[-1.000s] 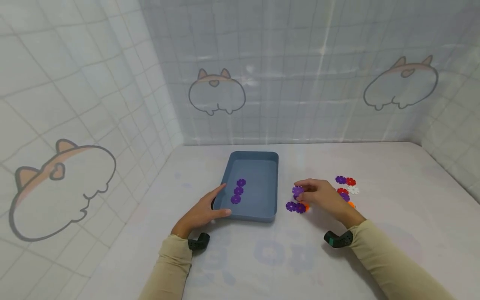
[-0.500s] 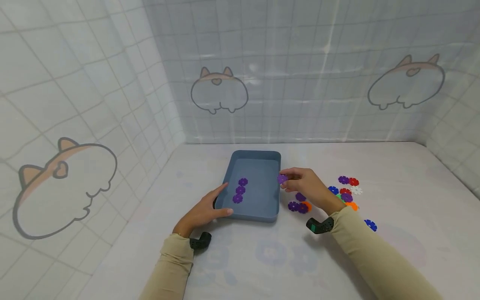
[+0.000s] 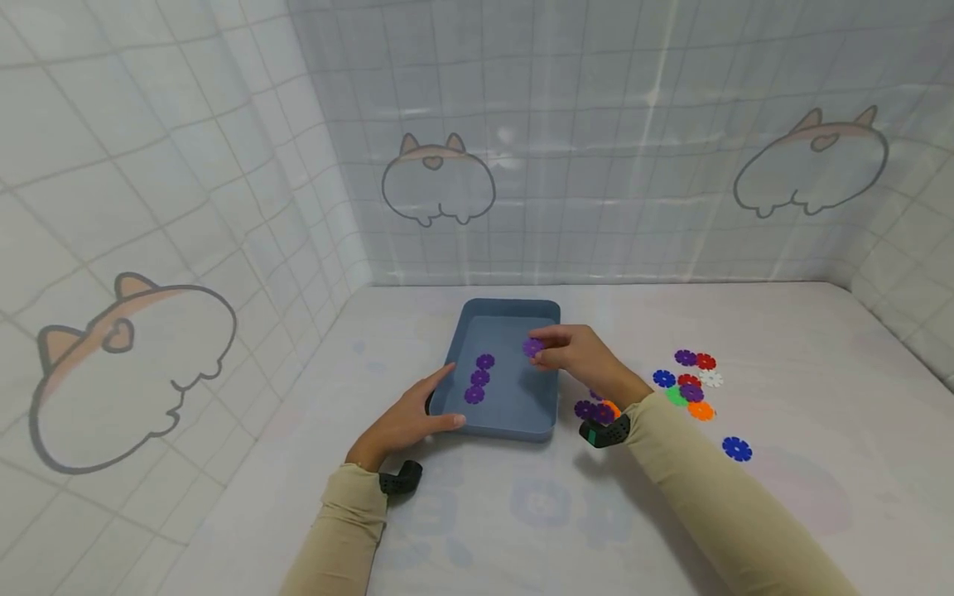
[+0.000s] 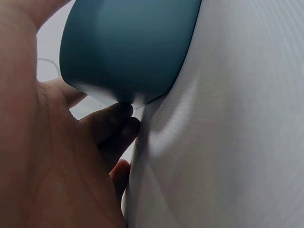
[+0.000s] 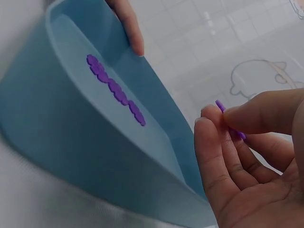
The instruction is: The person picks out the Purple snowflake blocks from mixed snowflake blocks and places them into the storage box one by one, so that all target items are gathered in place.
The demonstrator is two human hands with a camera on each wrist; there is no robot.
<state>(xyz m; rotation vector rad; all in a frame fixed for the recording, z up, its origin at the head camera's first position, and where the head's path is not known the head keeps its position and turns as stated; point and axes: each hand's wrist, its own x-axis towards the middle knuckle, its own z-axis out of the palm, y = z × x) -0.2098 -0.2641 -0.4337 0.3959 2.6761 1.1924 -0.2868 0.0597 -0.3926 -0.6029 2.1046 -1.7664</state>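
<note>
Between thumb and fingers, my right hand [image 3: 577,354] pinches a purple snowflake disc [image 3: 532,348], raised over the right side of the blue-grey tray [image 3: 513,307]. In the right wrist view that purple disc [image 5: 220,106] shows edge-on between the fingertips. My left hand [image 3: 402,423] grips the tray's front left corner, thumb across the front rim and fingers along the left side. From the left wrist view, some of its fingers [image 4: 111,123] curl against the lower outside of the tray. Inside the tray, purple discs [image 3: 480,377] lie in a row on the left.
Just right of the tray sit purple discs [image 3: 585,410] with an orange disc [image 3: 613,407], partly hidden by my right arm. Farther right, several mixed discs lie scattered, including a white one [image 3: 711,378], an orange one [image 3: 701,411] and a blue one [image 3: 737,449]. A tiled-pattern sheet rises behind.
My right hand has lifted the purple disc from the small group beside the tray and carried it left over the tray. The left hand has stayed at the corner.
</note>
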